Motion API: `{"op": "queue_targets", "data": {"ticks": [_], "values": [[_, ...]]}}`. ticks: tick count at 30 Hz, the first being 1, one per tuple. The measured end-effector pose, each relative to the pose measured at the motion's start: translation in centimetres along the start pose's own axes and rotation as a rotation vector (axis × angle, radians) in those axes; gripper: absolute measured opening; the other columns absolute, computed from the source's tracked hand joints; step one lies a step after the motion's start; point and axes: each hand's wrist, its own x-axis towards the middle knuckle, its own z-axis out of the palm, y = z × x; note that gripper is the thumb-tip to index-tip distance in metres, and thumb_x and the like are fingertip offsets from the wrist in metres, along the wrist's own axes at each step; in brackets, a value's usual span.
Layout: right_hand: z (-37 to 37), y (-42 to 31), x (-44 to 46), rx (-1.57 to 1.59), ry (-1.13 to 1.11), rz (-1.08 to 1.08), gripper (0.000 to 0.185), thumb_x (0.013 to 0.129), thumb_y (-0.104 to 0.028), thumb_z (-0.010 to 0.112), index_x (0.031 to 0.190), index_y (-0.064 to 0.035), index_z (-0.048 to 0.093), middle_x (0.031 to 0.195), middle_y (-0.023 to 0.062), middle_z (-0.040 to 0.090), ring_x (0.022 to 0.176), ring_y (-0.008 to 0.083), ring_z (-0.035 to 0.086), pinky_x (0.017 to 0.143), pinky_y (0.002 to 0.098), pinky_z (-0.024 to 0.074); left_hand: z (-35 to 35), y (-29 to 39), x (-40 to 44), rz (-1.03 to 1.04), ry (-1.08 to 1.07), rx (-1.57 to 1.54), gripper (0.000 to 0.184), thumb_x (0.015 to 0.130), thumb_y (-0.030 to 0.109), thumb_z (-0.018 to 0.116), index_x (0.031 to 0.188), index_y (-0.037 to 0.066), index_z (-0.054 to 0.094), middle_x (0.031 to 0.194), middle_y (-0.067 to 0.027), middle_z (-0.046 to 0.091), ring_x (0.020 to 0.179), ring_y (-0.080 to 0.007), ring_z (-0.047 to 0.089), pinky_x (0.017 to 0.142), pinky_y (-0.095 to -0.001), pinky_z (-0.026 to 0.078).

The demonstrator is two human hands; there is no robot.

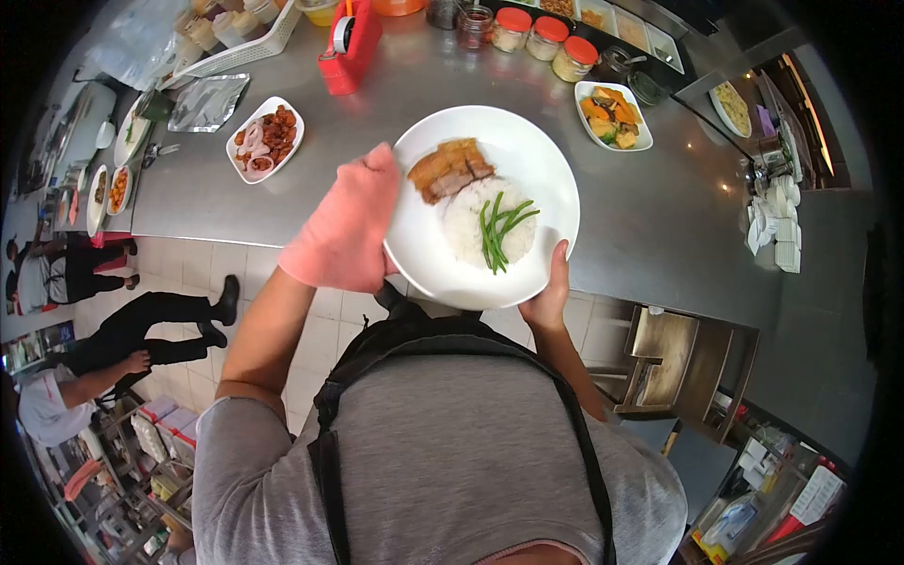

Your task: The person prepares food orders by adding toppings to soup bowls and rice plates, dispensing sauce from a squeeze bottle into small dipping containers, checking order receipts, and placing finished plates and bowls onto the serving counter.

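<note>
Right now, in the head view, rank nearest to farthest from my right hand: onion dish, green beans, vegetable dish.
1. Green beans, on the plate.
2. Vegetable dish, right side of the counter.
3. Onion dish, left side.

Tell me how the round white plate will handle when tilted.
The white plate is probably stiff: its held rim shows no bending. Its smooth surface may be slippery. The green beans, lying loose on the rice, could slide off.
</note>
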Motion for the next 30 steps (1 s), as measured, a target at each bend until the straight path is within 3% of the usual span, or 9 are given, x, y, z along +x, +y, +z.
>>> {"op": "queue_targets", "data": {"ticks": [3, 4, 10, 14, 18, 23, 26, 27, 30], "values": [[-0.8, -2.6, -0.7, -0.087, -0.028, 0.03, 0.068, 0.1, -0.05, 0.033, 0.141, 0.0036, 0.031, 0.138, 0.0196, 0.045, 0.127, 0.0302, 0.047, 0.106, 0.0414, 0.0384, -1.3, -0.2, 2.5, 0.115, -0.06, -0.027, 0.08, 0.044, 0.038, 0.082, 0.099, -0.005, 0.042, 0.084, -0.015, 0.046, 0.091, -0.0281, 0.057, 0.079, -0.0311, 0.047], [-0.8, -3.3, -0.8, -0.105, -0.021, 0.01, 0.067, 0.1, -0.05, 0.033, 0.14, 0.0042, 0.032, 0.136, 0.0199, 0.047, 0.125, 0.0294, 0.049, 0.105, 0.0405, 0.0401, -1.0, -0.6, 3.5, 0.153, -0.043, -0.065, 0.072, 0.046, 0.038, 0.079, 0.097, 0.001, 0.046, 0.085, -0.0119, 0.044, 0.091, -0.0234, 0.054, 0.075, -0.0309, 0.046], [-5.6, -7.3, -0.9, -0.15, 0.066, 0.095, 0.063, 0.099, -0.047, 0.04, 0.138, 0.003, 0.036, 0.133, 0.0183, 0.049, 0.12, 0.027, 0.053, 0.102, 0.0392, 0.0431, 1.5, -3.6, 12.4, 0.221, -0.087, 0.13, 0.05, 0.058, 0.034, 0.072, 0.096, 0.005, 0.054, 0.087, -0.0116, 0.052, 0.089, -0.0256, 0.058, 0.074, -0.0353, 0.047], [-7.3, -8.2, -1.4, -0.026, 0.184, 0.045, 0.062, 0.099, -0.045, 0.04, 0.142, -0.0013, 0.034, 0.142, 0.0158, 0.043, 0.13, 0.0294, 0.044, 0.11, 0.0429, 0.0336, 4.5, -4.1, 18.6, 0.162, -0.166, 0.271, 0.037, 0.067, 0.031, 0.068, 0.095, 0.008, 0.06, 0.089, -0.0114, 0.058, 0.088, -0.027, 0.061, 0.074, -0.0382, 0.048], [-9.3, -9.4, -2.3, -0.041, 0.258, -0.037, 0.068, 0.097, -0.052, 0.041, 0.141, -0.0007, 0.036, 0.14, 0.0156, 0.044, 0.127, 0.0293, 0.046, 0.107, 0.0426, 0.0359, 6.8, -4.7, 22.2, 0.125, -0.257, 0.288, 0.026, 0.075, 0.028, 0.063, 0.094, 0.011, 0.066, 0.09, -0.0112, 0.063, 0.087, -0.0284, 0.064, 0.073, -0.0411, 0.049], [-10.9, -10.0, -2.8, -0.115, 0.399, -0.122, 0.071, 0.097, -0.053, 0.042, 0.14, 0.002, 0.033, 0.138, 0.0168, 0.045, 0.125, 0.0311, 0.047, 0.105, 0.0427, 0.0376, -2.5, -10.2, 17.7, 0.223, -0.288, 0.059, 0.024, 0.082, 0.031, 0.058, 0.095, 0.016, 0.071, 0.091, -0.0089, 0.069, 0.083, -0.0285, 0.066, 0.074, -0.0413, 0.05], [-8.0, -9.6, -2.2, -0.146, 0.485, -0.156, 0.072, 0.096, -0.053, 0.044, 0.141, 0.0021, 0.033, 0.138, 0.017, 0.045, 0.125, 0.0303, 0.047, 0.104, 0.0429, 0.0384, -3.8, -21.4, 14.9, -0.383, 0.224, -0.457, 0.019, 0.075, 0.009, 0.064, 0.092, 0.009, 0.072, 0.085, -0.0069, 0.071, 0.08, -0.019, 0.067, 0.071, -0.0339, 0.052], [-7.4, -9.0, -1.8, -0.152, 0.483, -0.179, 0.072, 0.096, -0.053, 0.044, 0.141, 0.0021, 0.033, 0.138, 0.0168, 0.045, 0.125, 0.03, 0.047, 0.105, 0.043, 0.0383, -0.6, -28.9, 15.1, -0.402, 0.527, -0.345, 0.017, 0.078, 0.009, 0.064, 0.092, 0.007, 0.071, 0.083, -0.0085, 0.071, 0.076, -0.0191, 0.068, 0.069, -0.032, 0.052], [-4.2, -7.7, 0.2, -0.213, 0.573, -0.241, 0.07, 0.097, -0.054, 0.039, 0.139, 0.0019, 0.035, 0.137, 0.0162, 0.046, 0.123, 0.0292, 0.048, 0.103, 0.0419, 0.0389, -1.5, -37.7, 12.0, -0.805, 0.812, -0.381, 0.019, 0.079, 0.015, 0.067, 0.096, 0.007, 0.071, 0.09, -0.0103, 0.07, 0.078, -0.0201, 0.067, 0.07, -0.0324, 0.052]]}}
